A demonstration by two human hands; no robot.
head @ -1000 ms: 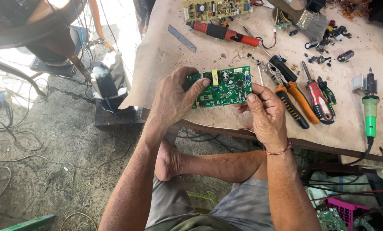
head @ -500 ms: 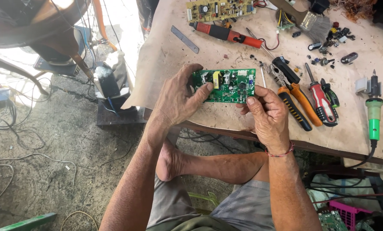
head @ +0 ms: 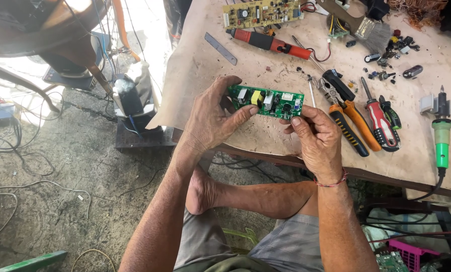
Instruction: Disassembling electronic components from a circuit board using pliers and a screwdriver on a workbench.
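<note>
Both hands hold a small green circuit board (head: 271,102) with yellow, white and black parts, just above the near edge of a paper-covered workbench (head: 225,65). My left hand (head: 213,118) grips its left end, thumb under the front edge and fingers curled over the back. My right hand (head: 316,138) pinches its right end between thumb and fingers; a red cord is tied around that wrist.
To the right lie orange-handled pliers (head: 349,118), a red screwdriver (head: 379,118) and a green-handled soldering iron (head: 442,138). Farther back are a red-handled tool (head: 268,42), a tan circuit board (head: 260,12), a brush (head: 366,27) and small loose parts. Cables cross the floor at left.
The board has tilted edge-on, so it shows as a narrower strip now. Both hands have kept their grip and shifted slightly with it.
</note>
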